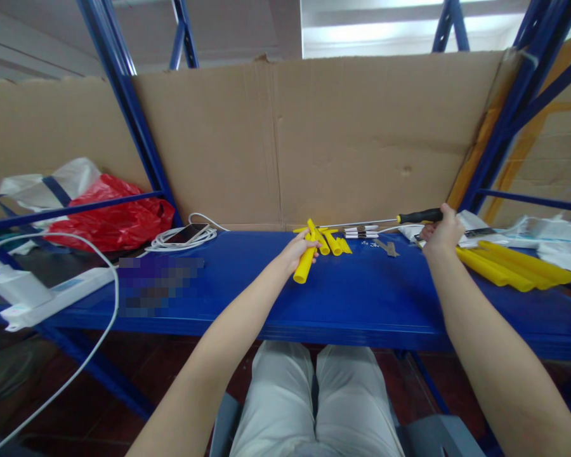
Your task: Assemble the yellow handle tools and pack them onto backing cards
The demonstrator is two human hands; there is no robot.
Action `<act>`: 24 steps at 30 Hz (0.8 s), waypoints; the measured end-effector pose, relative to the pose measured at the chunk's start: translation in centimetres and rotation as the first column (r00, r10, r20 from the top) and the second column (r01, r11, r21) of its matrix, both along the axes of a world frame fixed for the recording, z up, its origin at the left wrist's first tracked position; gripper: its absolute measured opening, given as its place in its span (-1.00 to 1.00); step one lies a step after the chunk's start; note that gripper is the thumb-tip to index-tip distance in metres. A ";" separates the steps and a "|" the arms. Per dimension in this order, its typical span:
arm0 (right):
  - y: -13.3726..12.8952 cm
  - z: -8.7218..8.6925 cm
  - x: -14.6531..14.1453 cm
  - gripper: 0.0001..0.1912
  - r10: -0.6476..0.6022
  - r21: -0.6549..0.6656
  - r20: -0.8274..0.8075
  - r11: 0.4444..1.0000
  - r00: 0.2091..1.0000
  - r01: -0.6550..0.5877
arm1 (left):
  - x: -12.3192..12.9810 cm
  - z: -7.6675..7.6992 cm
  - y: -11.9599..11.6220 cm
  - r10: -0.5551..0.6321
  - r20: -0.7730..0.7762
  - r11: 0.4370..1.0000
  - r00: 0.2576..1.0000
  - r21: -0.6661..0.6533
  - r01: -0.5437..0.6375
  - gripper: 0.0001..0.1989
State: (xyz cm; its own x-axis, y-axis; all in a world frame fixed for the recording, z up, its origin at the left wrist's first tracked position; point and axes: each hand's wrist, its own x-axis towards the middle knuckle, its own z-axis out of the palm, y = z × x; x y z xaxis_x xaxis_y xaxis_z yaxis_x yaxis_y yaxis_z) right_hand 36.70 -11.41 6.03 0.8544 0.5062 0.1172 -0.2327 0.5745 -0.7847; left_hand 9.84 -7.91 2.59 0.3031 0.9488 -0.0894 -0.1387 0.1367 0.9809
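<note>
My left hand (297,251) is wrapped round a yellow tube (304,266), tilted with its round end toward me. In my right hand (443,230) is the black handle of a long screwdriver (419,216). Its thin shaft reaches left toward the yellow pieces by my left hand; where the tip ends I cannot make out. Several short yellow tubes (333,244) lie just right of the held one. Beside them are several white sticks with dark bands (360,232), tiny white bits and a small flat metal piece (391,249).
Long yellow tubes (514,266) and white plastic packaging (552,230) lie on the right of the blue table (361,298). To the left are a phone (188,233) on a coiled white cable, a power strip (76,289) and a red bag (114,212). Cardboard (333,139) stands behind.
</note>
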 end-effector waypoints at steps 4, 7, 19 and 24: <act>0.0 0.0 0.1 -0.72 -0.002 0.008 0.002 1.000 1.000 0.002 | 0.0 -0.1 0.1 -0.002 0.000 1.000 1.000 -0.004 0.002 -0.31; 0.1 -0.1 0.1 -0.73 -0.001 0.007 0.003 1.000 1.000 0.001 | 0.0 -0.3 0.3 -0.011 0.012 1.000 1.000 -0.002 0.011 -0.31; -0.1 0.2 -0.1 -0.75 0.033 -0.007 -0.002 0.999 0.999 -0.033 | -0.3 -0.4 0.8 -0.073 0.093 0.997 0.993 -0.031 0.076 -0.35; 0.2 0.0 0.1 -0.79 0.056 -0.003 0.035 0.998 0.998 -0.056 | -0.5 -0.4 0.8 -0.056 0.066 0.998 0.996 -0.001 0.056 -0.33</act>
State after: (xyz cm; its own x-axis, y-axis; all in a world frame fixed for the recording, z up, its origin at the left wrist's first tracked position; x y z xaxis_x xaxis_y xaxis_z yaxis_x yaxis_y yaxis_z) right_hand 36.82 -11.26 6.01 0.8200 0.5536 0.1454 -0.2370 0.5596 -0.7941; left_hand 9.39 -7.12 2.22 0.3610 0.9299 -0.0701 -0.1951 0.1489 0.9694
